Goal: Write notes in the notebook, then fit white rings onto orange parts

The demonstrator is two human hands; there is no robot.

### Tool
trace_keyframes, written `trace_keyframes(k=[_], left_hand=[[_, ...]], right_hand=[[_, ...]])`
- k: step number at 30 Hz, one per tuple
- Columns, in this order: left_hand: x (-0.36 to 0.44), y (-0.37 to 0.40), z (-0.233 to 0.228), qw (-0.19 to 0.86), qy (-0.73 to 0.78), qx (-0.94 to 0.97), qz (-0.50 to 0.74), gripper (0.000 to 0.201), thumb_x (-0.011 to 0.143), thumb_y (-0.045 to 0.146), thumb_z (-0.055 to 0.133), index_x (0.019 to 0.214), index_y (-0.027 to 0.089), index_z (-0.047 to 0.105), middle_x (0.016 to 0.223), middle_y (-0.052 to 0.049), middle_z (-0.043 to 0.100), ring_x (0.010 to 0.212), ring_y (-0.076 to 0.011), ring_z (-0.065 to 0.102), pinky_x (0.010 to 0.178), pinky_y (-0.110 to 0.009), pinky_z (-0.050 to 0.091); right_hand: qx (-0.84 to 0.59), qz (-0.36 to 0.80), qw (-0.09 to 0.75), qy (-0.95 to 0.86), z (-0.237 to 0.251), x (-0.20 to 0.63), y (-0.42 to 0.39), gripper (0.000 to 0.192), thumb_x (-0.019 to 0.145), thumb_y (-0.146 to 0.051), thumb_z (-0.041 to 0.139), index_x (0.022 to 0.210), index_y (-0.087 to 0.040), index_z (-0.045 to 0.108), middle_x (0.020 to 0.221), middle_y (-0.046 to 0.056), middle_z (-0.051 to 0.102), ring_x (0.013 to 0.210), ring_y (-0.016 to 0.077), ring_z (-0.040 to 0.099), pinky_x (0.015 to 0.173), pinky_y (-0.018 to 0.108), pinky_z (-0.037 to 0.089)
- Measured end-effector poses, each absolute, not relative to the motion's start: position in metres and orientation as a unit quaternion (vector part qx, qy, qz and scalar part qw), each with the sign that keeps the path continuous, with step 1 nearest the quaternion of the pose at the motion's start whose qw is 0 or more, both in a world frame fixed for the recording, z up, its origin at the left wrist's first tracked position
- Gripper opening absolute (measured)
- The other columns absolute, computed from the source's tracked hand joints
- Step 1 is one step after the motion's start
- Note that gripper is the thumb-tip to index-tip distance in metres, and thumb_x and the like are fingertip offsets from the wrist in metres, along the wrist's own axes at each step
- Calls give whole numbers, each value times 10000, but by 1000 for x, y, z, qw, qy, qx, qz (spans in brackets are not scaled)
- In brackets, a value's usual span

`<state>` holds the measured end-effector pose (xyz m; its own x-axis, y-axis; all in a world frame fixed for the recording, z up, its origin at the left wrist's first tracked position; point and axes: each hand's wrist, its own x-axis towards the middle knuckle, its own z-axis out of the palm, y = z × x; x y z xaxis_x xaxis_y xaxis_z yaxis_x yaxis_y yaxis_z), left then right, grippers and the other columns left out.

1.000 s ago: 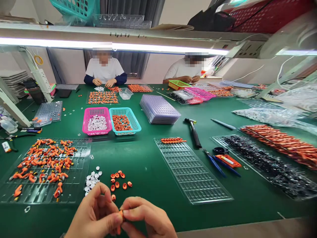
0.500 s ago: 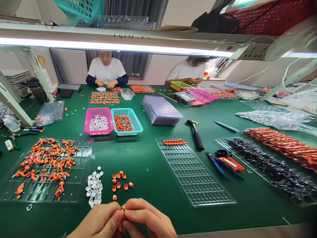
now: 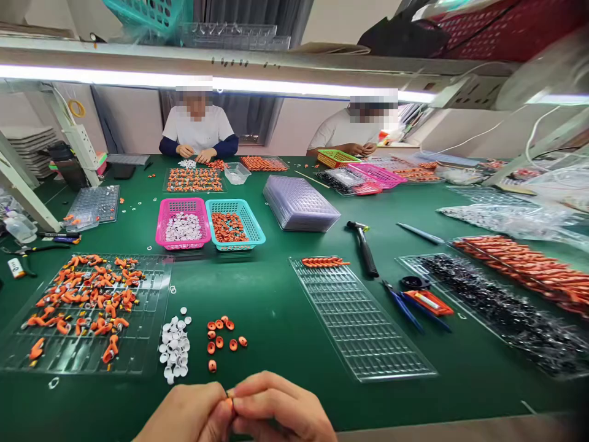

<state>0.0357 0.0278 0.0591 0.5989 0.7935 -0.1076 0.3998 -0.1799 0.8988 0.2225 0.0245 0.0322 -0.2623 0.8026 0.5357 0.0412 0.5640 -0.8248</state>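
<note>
My left hand and right hand met at the near table edge, fingertips pinched shut together on one small orange ring. Loose orange rings and white caps lay just beyond on the green table.

Two baskets stand behind a parts tray; a gridded tray lies right of it.

— What is pinched there?
— A small orange part, mostly hidden, only a sliver showing low at the near edge of the frame.
— And close by?
— Loose orange rings scattered flat on the green mat, beside a heap of white caps (just left of them).
</note>
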Motion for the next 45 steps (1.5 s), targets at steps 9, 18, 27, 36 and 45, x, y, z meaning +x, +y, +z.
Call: trace_keyframes(k=[9,18,27,36,45], left_hand=[[37,31,81,716,430,542,91,658,721,841,445,624,194,514,558,50,441,479,-96,399,423,-191,271],[42,21,72,775,469,415,86,717,533,875,587,610,163,568,520,44,491,454,-69,390,414,-186,228],[55,18,71,733,492,469,32,791,497,975,390,607,198,491,531,53,414,472,-87,322,461,-232,220],[62,18,65,738,510,440,43,746,497,952,425,577,214,491,412,93,355,387,-69,244,414,-236,151],[63,26,58,831,435,277,210,627,534,783,686,568,162,611,305,49,482,223,-22,247,301,-199,66]], right_hand=[[-290,459,393,-742,55,228,41,169,818,-295,746,691,-202,682,676,-2,731,590,121,703,567,173,558],[-288,607,268,-690,55,232,36,122,814,-101,711,764,-183,635,668,-1,786,656,156,768,569,167,528],[-323,705,251,-579,47,232,27,191,816,-57,617,697,-197,566,635,-45,750,676,137,759,598,169,532],[-399,686,223,-566,35,233,27,152,706,-94,691,651,-181,579,601,-40,695,608,133,674,568,197,454],[-293,801,324,-409,35,236,52,341,663,-368,865,819,-138,668,663,-3,686,595,102,641,626,232,512]])
